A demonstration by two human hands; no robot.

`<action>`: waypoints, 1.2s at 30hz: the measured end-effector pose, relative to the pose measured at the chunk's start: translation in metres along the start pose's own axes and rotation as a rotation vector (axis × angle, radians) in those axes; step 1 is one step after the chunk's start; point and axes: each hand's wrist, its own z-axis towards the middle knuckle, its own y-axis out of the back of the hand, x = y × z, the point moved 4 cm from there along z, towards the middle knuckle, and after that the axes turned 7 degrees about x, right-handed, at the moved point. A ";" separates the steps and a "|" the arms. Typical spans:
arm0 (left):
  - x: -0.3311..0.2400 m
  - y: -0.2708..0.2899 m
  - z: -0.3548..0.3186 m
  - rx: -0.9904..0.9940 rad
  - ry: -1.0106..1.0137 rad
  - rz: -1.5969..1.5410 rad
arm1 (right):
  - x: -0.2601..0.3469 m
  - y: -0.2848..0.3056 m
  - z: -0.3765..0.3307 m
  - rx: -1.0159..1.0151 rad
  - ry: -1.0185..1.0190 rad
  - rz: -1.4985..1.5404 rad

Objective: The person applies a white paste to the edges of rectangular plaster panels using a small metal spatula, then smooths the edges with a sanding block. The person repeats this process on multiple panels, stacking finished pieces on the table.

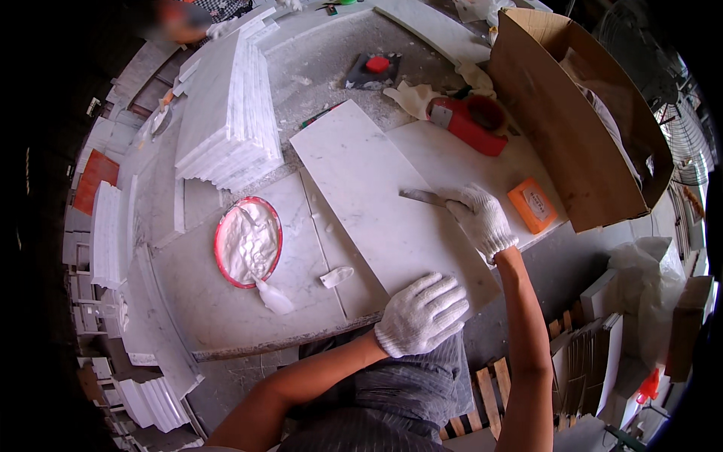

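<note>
A long white marble slab (361, 181) with faint grey veins lies aslant across the worktable in front of me. My gloved left hand (423, 315) rests flat on its near end, fingers stretched out and holding nothing. Closed round a putty knife, my gloved right hand (478, 218) is at the slab's right edge. The putty knife's flat blade (422, 196) points left over the slab's face; its handle is hidden in the glove. To the left stands a red-rimmed bowl (248, 241) of white paste, with a paste-coated tool (275, 298) at its near side.
A stack of marble slabs (233, 113) rises at the back left. On the right are an orange block-shaped pack (532, 205), a red tape dispenser (474, 124) and a big open cardboard box (561, 128). Another person's gloved hand (218, 30) shows at the far left.
</note>
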 end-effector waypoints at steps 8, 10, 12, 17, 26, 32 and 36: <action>0.002 0.000 0.000 0.002 -0.004 -0.002 | 0.004 -0.002 0.000 -0.027 0.017 -0.055; 0.002 -0.002 -0.001 0.007 -0.004 0.003 | 0.009 -0.001 -0.002 -0.029 0.009 -0.059; 0.002 -0.001 -0.001 0.012 0.005 0.001 | 0.010 -0.003 -0.003 -0.034 0.011 -0.057; 0.002 -0.002 -0.001 0.016 0.015 -0.010 | 0.008 -0.004 -0.006 -0.054 0.001 -0.060; 0.003 -0.002 -0.001 0.006 0.013 -0.011 | 0.009 -0.002 -0.022 -0.032 -0.031 -0.052; 0.003 -0.002 -0.001 -0.024 0.022 -0.022 | 0.013 0.005 -0.029 0.102 -0.054 0.018; 0.003 0.000 0.002 -0.003 0.025 -0.029 | -0.004 0.001 -0.021 0.026 -0.120 0.130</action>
